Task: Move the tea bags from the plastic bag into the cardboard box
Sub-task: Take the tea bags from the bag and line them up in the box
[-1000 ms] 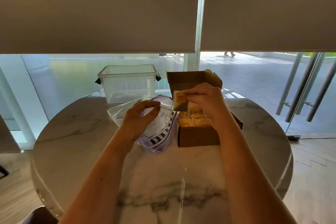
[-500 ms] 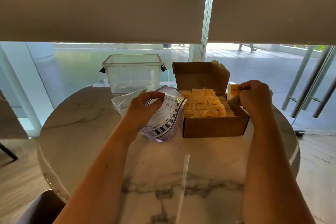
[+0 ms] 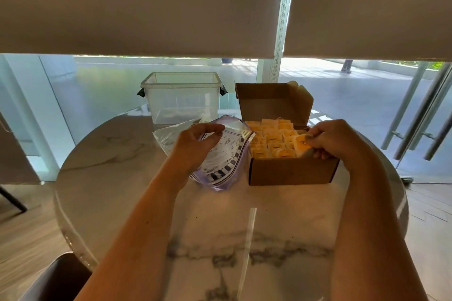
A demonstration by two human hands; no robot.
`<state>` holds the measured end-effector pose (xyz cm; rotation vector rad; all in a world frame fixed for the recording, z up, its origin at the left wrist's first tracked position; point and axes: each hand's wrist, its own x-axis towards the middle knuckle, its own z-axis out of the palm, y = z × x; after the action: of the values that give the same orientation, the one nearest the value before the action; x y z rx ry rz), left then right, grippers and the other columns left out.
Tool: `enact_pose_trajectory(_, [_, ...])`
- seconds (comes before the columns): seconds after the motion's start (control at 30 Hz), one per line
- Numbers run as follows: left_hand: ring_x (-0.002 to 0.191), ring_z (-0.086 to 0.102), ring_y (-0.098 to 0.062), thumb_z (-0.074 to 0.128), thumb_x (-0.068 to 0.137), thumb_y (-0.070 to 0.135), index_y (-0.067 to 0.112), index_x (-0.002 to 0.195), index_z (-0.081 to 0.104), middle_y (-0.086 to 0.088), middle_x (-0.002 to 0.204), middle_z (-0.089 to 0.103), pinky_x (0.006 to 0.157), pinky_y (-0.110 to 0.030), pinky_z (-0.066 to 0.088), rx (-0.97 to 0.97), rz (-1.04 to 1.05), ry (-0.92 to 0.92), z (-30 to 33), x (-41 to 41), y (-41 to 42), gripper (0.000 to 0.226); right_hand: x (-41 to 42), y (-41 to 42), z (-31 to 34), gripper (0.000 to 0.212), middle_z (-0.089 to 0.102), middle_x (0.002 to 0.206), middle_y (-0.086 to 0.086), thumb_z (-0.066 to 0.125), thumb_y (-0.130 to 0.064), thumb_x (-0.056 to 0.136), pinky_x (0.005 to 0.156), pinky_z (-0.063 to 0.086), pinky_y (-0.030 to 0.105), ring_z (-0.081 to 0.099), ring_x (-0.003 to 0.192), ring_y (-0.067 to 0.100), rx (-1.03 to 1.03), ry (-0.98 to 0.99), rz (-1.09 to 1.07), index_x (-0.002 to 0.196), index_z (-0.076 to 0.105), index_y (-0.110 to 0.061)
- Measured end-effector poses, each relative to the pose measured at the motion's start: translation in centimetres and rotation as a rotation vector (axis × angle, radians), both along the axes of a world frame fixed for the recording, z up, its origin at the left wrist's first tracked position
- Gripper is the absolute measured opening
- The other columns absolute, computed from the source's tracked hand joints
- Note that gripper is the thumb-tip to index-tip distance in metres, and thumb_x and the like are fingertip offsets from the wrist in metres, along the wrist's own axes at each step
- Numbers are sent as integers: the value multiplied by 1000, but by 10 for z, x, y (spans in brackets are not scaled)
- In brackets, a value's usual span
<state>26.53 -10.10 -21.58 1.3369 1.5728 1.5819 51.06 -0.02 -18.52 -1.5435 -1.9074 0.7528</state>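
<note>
Over the cardboard box (image 3: 292, 173), already packed with rows of tea bags (image 3: 271, 139), the right hand (image 3: 335, 139) pinches one more tea bag (image 3: 302, 145) at its near-right corner, while beside it the left hand (image 3: 195, 144) grips the seemingly emptied plastic bag (image 3: 225, 164).

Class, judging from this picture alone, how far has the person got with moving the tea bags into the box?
Nearly done: the cardboard box holds rows of tea bags. The right hand pinches one tea bag over it. The left hand holds the plastic bag, seemingly empty.
</note>
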Motion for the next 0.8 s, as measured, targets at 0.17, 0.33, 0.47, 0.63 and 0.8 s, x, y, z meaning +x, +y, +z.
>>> enact_pose_trajectory(0.17, [111, 57, -16, 61, 89, 17, 30, 94, 71, 1, 115, 64, 101, -40, 45, 5, 0, -1, 0, 0, 0, 17, -7, 5, -5, 9, 57, 79, 5, 60, -6, 88, 73, 39, 27, 53, 76, 20, 36, -238, 78, 81, 66, -8])
enact_pose_trajectory(0.33, [111, 57, -17, 58, 89, 8, 26, 98, 72, 2, 115, 65, 100, -41, 46, -3, 14, 11, 0, -2, -1, 25, -13, 12, -11, 10, 59, 83, 11, 59, -11, 89, 67, 39, 27, 54, 77, 21, 59, -315, 14, 81, 65, -7])
enact_pose_trajectory(0.47, [114, 54, -14, 48, 84, -8, 27, 99, 71, 5, 118, 64, 94, -29, 46, 25, 63, 83, 3, -2, -3, 45, -18, 16, -16, 14, 64, 95, 17, 61, -12, 88, 69, 39, 28, 55, 79, 23, 120, -278, -74, 97, 66, -3])
enact_pose_trajectory(0.63, [113, 52, -11, 43, 85, -14, 16, 103, 70, 3, 120, 61, 89, -10, 41, 172, 199, 450, 0, -3, -6, 45, -18, 13, -16, 20, 62, 105, 16, 63, -13, 85, 73, 40, 29, 54, 85, 24, 170, -305, -64, 103, 62, -6])
enact_pose_trajectory(0.8, [94, 64, -17, 56, 80, -14, 6, 93, 73, -10, 103, 69, 80, 1, 39, 405, 407, 692, -4, -15, -4, 29, -37, -10, 1, 17, 60, 102, 5, 60, -3, 86, 70, 38, 15, 57, 92, 16, 542, -74, -5, 98, 64, -13])
